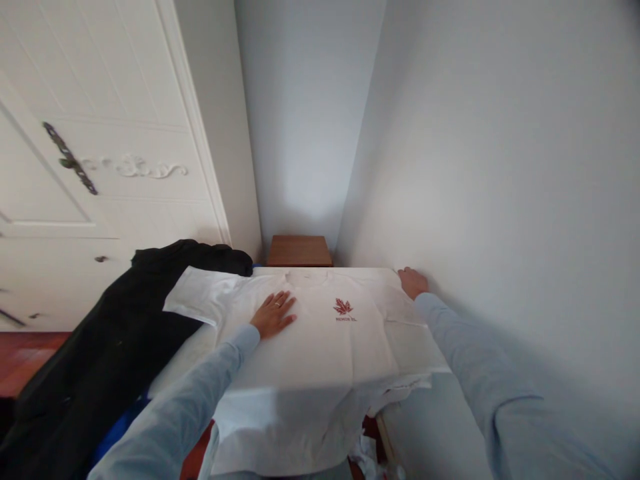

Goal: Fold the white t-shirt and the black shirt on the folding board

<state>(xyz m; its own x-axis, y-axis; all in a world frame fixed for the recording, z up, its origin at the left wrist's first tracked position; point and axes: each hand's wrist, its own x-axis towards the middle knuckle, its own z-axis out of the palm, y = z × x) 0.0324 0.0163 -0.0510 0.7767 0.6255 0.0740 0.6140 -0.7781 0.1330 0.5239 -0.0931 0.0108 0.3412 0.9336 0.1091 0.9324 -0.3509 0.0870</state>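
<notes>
A white T-shirt [310,353] with a red maple leaf print on its chest is spread out front up, its collar at the far end and its lower part hanging over the near edge. My left hand [274,315] lies flat on the chest left of the print, fingers apart, a ring on one finger. My right hand [413,283] is at the far right corner, beside the shirt's shoulder and close to the wall. Its fingers are curled in, and whether they pinch cloth or the surface's edge is hidden.
The shirt lies on a white tabletop [187,357]. Dark clothing [115,320] is heaped along the left side, with a white wardrobe [150,120] behind it. A brown wooden box-like piece [300,251] stands beyond the far edge. A pale wall [490,167] runs close on the right.
</notes>
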